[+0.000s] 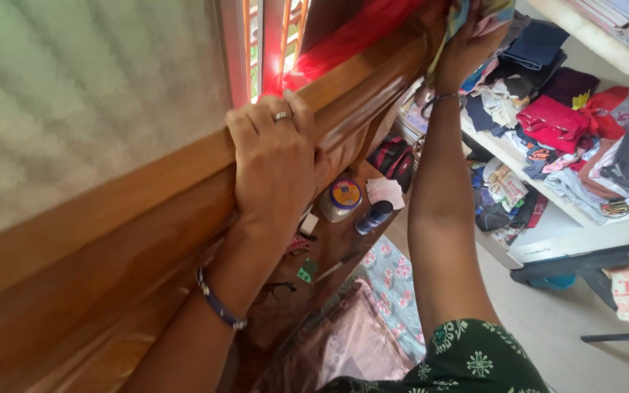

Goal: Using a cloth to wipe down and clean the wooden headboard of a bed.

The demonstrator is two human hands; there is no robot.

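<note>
My left hand [277, 161] grips the top edge of a tall wooden headboard [111, 247], fingers curled over it; a ring shows on one finger and a blue band on the wrist. My right hand [467, 44] is raised high at the top of the frame, closed on a multicoloured cloth [467, 13] pressed against the headboard's far end. A bangle hangs on that wrist.
A ledge below the headboard carries a round jar [341, 199], a dark small bottle [374, 217], spectacles [277, 290] and small items. White shelves [562, 225] at right hold heaps of folded clothes. A pink pillow [343, 342], a floral sheet, red curtain [358, 33] and window lie beyond.
</note>
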